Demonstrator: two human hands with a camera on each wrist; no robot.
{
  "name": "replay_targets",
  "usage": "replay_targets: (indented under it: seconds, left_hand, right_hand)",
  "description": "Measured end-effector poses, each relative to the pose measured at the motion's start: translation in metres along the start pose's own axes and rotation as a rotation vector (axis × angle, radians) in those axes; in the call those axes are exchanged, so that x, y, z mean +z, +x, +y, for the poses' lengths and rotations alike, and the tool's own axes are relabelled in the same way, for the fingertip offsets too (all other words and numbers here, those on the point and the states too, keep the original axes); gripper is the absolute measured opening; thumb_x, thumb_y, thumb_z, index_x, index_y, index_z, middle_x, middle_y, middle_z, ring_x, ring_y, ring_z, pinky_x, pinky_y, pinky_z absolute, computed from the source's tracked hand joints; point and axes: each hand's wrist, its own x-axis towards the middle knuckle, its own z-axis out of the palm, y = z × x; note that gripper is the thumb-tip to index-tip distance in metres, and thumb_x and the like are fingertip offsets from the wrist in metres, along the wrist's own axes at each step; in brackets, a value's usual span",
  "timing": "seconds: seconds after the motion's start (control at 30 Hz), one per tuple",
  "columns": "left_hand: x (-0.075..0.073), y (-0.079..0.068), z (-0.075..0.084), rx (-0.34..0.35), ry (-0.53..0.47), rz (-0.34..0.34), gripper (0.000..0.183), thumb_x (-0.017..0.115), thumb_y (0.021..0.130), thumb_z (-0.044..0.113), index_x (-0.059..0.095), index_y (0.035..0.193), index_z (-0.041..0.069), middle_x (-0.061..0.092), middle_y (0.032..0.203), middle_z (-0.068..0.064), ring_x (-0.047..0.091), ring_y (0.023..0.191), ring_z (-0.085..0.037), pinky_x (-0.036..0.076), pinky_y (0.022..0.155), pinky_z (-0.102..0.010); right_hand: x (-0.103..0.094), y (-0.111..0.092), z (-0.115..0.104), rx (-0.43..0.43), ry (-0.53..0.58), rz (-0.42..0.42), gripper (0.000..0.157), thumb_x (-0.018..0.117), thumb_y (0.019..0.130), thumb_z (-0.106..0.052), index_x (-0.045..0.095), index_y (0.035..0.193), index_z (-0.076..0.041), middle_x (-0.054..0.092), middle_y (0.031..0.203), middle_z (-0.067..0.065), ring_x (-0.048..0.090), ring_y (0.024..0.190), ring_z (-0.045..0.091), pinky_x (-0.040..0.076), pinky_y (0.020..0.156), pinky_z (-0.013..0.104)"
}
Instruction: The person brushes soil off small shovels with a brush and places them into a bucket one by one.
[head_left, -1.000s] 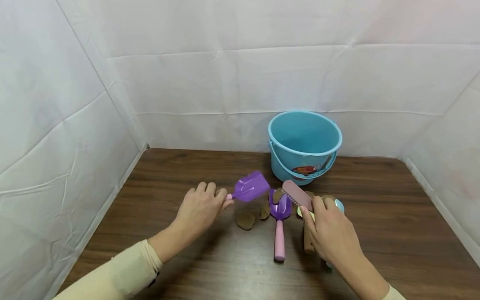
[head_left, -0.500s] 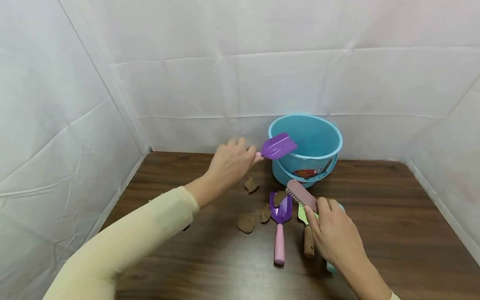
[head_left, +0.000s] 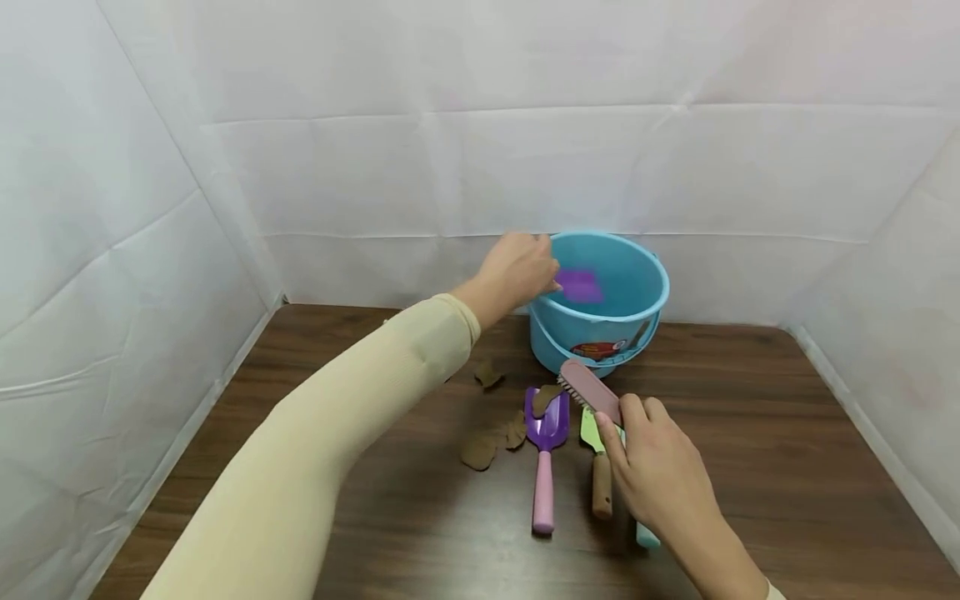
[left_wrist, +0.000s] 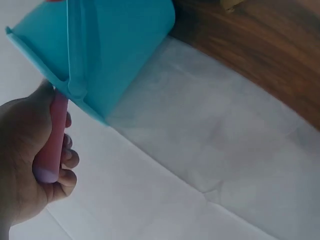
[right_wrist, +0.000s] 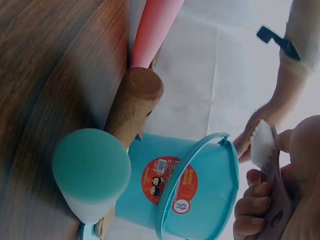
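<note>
My left hand (head_left: 517, 268) reaches to the left rim of the light blue bucket (head_left: 551, 337), gripping a small shovel by its pink handle (left_wrist: 51, 142). The shovel's purple blade (head_left: 581, 287) is blurred and lies inside the bucket's mouth. In the left wrist view the handle crosses the rim close to the handle joint. My right hand (head_left: 667, 471) holds a dusty pink brush (head_left: 590, 390) above the tools, its white bristles (right_wrist: 263, 144) facing left in the head view. Brown dry leaves (head_left: 478, 452) lie left of the tools.
A second purple shovel (head_left: 543, 492) lies on the brown table (head_left: 780, 433) with a leaf (head_left: 545, 401) on its blade. Beside it are a green-bladed tool with a wooden handle (head_left: 602, 487) and a pale blue handle (head_left: 647, 536). White cloth walls (head_left: 360, 183) enclose the table.
My left hand has carried its shovel up and to the right, from low over the table to inside the bucket's mouth. My right hand with the brush has stayed nearly in place.
</note>
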Motion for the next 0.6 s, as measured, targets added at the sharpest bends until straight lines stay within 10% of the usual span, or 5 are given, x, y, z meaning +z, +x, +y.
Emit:
replay_targets:
  seconds: [0.6]
  left_hand:
    - [0.001, 0.03, 0.001, 0.069, -0.096, -0.276, 0.046, 0.058, 0.098, 0.056, 0.071, 0.118, 0.016, 0.071, 0.115, 0.0, 0.065, 0.097, -0.013, 0.057, 0.088, -0.034]
  right_hand:
    - [-0.009, 0.003, -0.018, -0.007, 0.007, 0.001, 0.048, 0.036, 0.108, -0.051, 0.054, 0.104, -0.006, 0.044, 0.081, 0.008, 0.041, 0.061, 0.019, 0.036, 0.055, 0.033]
